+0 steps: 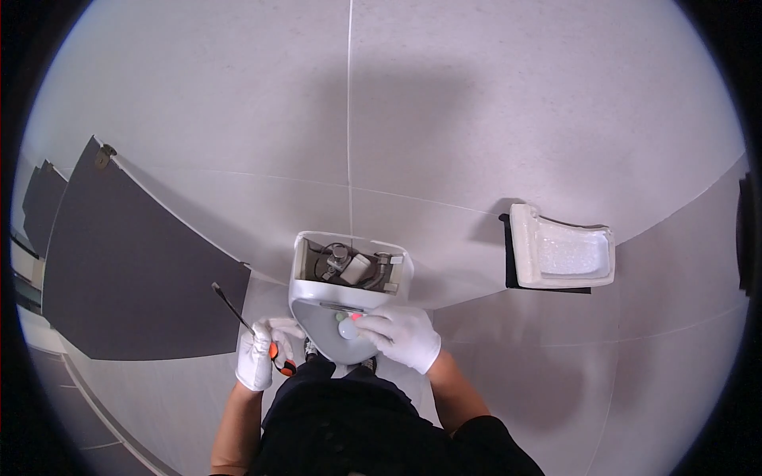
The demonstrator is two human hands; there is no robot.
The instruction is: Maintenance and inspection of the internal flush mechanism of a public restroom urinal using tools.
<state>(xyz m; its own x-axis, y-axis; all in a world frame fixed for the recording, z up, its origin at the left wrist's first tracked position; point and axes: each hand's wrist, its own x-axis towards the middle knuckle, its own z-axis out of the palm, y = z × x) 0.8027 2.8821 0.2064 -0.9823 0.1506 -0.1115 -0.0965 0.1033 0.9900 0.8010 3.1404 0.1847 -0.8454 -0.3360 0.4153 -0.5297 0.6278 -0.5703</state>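
Observation:
My left hand (258, 355), in a white glove, is closed around a screwdriver (286, 366) with an orange and black handle. Its dark shaft points up and to the left. In front of me is a white urinal (333, 293) with its top off, showing pipes and a valve (340, 254) inside. My right hand (402, 335), also gloved, is over the right side of the bowl, fingers bent together at its upper edge. By those fingertips shows a small pink thing (356, 317); a pale disc (348, 329) lies in the bowl. What the right fingers hold, if anything, is hidden.
On the right, a white ceramic lid (571, 252) lies hollow side up on a black ledge (556, 289) at the wall. A dark grey partition panel (151, 270) stands close on the left. A pale tiled wall (429, 143) rises behind the urinal.

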